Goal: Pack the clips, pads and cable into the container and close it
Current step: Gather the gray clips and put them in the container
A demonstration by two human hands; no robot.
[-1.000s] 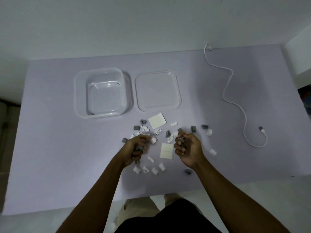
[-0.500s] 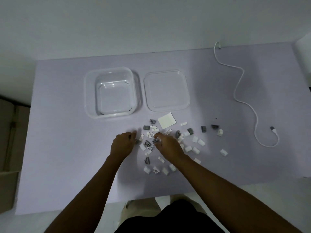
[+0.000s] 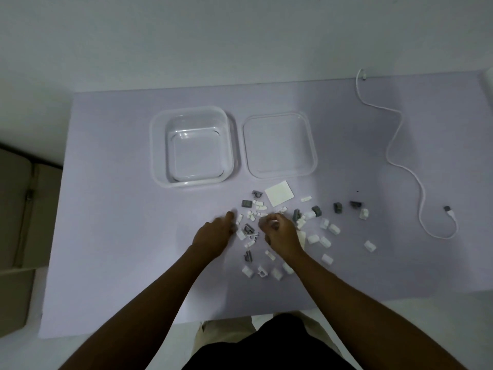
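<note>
A clear square container (image 3: 158,145) stands open and holds nothing; its clear lid (image 3: 278,145) lies flat to its right. In front of them, several small white and grey clips (image 3: 324,240) are scattered. One white pad (image 3: 279,193) lies near the lid, and a second pad (image 3: 302,236) is mostly hidden under my right wrist. The white cable (image 3: 394,166) snakes along the table's right side, untouched. My left hand (image 3: 214,236) is curled at the left of the pile with a grey clip at its fingertips. My right hand (image 3: 281,233) is pinched on white clips mid-pile.
The purple table (image 3: 106,236) ends close to my body, and its far edge meets a white wall. A beige cabinet (image 3: 16,209) stands beyond the table's left edge. Loose clips lie between my two forearms.
My right hand has moved left, from beside the second pad into the middle of the clip pile, covering that pad. My left hand stayed curled, shifting slightly left.
</note>
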